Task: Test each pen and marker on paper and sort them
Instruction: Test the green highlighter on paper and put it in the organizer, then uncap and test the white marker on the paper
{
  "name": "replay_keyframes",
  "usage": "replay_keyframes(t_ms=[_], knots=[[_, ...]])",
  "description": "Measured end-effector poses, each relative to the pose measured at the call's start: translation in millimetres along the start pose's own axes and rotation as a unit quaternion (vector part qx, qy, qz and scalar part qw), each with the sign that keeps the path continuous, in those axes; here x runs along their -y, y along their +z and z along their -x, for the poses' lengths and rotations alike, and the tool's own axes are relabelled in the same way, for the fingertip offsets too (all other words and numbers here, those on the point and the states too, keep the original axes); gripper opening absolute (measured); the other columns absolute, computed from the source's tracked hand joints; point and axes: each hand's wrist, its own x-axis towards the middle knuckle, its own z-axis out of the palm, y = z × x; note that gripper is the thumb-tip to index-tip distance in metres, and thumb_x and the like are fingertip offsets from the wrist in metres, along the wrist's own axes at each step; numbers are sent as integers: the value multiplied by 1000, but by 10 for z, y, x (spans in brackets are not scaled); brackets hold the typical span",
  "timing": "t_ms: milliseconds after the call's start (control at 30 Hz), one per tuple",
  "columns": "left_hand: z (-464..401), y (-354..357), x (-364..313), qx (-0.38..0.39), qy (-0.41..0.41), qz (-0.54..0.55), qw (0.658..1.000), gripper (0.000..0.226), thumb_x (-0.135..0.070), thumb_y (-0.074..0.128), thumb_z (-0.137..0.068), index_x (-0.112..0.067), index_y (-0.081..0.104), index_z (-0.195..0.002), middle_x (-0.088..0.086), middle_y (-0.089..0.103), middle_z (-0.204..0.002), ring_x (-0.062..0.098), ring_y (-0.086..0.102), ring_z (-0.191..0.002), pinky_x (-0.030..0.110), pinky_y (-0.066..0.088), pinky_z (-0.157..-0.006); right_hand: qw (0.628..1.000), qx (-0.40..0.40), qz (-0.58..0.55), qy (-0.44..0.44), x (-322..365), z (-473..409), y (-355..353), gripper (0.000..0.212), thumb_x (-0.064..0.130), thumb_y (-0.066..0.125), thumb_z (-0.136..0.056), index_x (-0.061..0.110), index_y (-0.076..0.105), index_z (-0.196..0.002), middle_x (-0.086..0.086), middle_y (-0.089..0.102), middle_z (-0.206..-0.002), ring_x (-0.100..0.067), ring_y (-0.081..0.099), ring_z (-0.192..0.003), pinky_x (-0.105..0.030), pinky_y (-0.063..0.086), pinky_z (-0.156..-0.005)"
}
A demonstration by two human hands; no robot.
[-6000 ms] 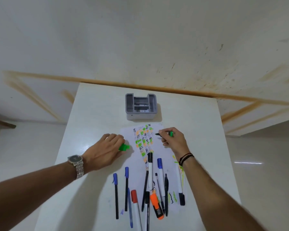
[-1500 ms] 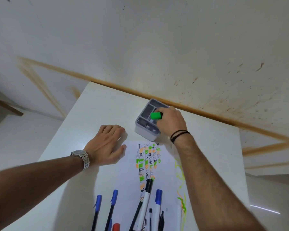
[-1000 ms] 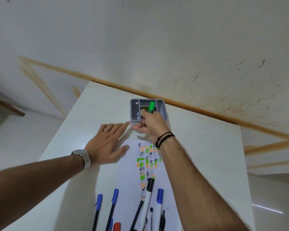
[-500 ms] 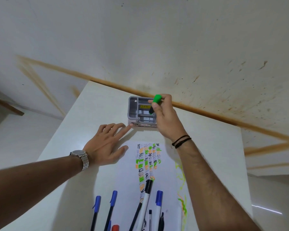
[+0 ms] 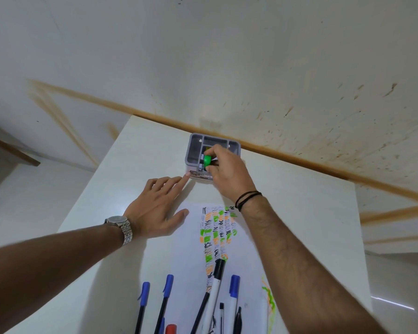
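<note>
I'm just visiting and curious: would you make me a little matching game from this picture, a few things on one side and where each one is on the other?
Things:
1. green marker
2. grey organiser
3. wristwatch
4. black-capped white marker

Places:
A. lying on the scribbled paper
B. on the left arm
C. pinched in the right hand over a compartment
D. at the far edge of the table, by the wall

Pairs: 1-C, 2-D, 3-B, 4-A

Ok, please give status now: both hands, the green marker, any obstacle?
Right hand pinches green marker, lowering it into grey organizer. Left hand flat on table, fingertip at organizer's base. Nothing blocks the slot.
</note>
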Motion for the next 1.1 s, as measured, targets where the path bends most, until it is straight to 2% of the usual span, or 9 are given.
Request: replay_keyframes(t_ms=[333, 500, 567, 667, 733, 833, 867, 967, 1100], knots=[[1, 15, 6, -7, -1, 2, 1000, 90, -61, 41, -102, -24, 3, -174, -2, 42, -164, 21, 42, -141, 42, 31, -120, 998, -8, 56, 21, 91, -57, 113, 30, 7, 69, -101, 12, 68, -130, -10, 67, -131, -29, 66, -117, -44, 55, -104], [3, 21, 14, -7, 0, 3, 1000, 89, -61, 42, -101, -24, 5, -174, -1, 42, -164, 22, 42, -141, 43, 32, -121, 999, 10, 22, 25, 75, -15, 95, 56, 9, 71, -99, 14, 54, -152, -11, 60, -147, -30, 64, -130, -46, 53, -112], [1, 29, 17, -6, 1, 3, 1000, 89, -61, 42, -101, -24, 6, -174, -1, 42, -165, 22, 42, -141, 42, 31, -121, 999, -44, -22, 21, 60, 65, 9, 53, 12, 70, -100, 16, 55, -151, -7, 61, -145, -25, 67, -124, -41, 56, -108], [-6, 27, 18, -5, 1, 2, 1000, 87, -60, 43, -101, -24, 10, -173, -2, 42, -164, 22, 42, -140, 42, 32, -119, 995, -77, -60, 8, 68, 342, -159, 24, 20, 69, -100, 21, 70, -125, 3, 69, -115, -11, 67, -94, -28, 58, -85], [-5, 12, 11, -3, 2, 2, 1000, 86, -60, 43, -101, -25, 13, -173, -2, 42, -164, 22, 43, -140, 43, 33, -118, 998, 14, -45, 37, 43, 571, -209, 8, 30, 71, -99, 24, 73, -105, 9, 71, -98, -8, 65, -84, -29, 56, -80], [-2, 1, 3, 4, 1, 1, 1000, 83, -61, 42, -100, -26, 18, -171, -1, 43, -164, 23, 43, -141, 44, 34, -119, 955, 259, 52, 132, -52, 899, -146, 23, 44, 77, -91, 22, 73, -97, 4, 76, -98, -18, 71, -88, -36, 59, -87], [0, 0, -2, 5, 1, 2, 1000, 82, -61, 41, -99, -26, 20, -171, -1, 43, -163, 23, 43, -141, 44, 34, -118, 935, 304, 97, 158, -80, 1007, -104, 33, 50, 77, -89, 18, 72, -97, 0, 77, -100, -22, 71, -91, -36, 58, -86], [-1, -10, -7, 5, 1, -2, 1000, 81, -60, 44, -99, -24, 27, -168, 0, 45, -161, 25, 45, -140, 45, 34, -117, 911, 307, 176, 213, -107, 1280, 11, 56, 71, 72, -83, 19, 59, -100, -6, 70, -114, -31, 68, -107, -35, 48, -81], [6, -10, -9, 4, -2, -9, 1000, 77, -60, 45, -98, -22, 35, -164, 0, 47, -160, 27, 47, -139, 46, 35, -116, 901, 309, 203, 226, -62, 1459, 129, 70, 74, 70, -84, 17, 63, -123, -8, 68, -129, -31, 66, -118, -35, 46, -86]])
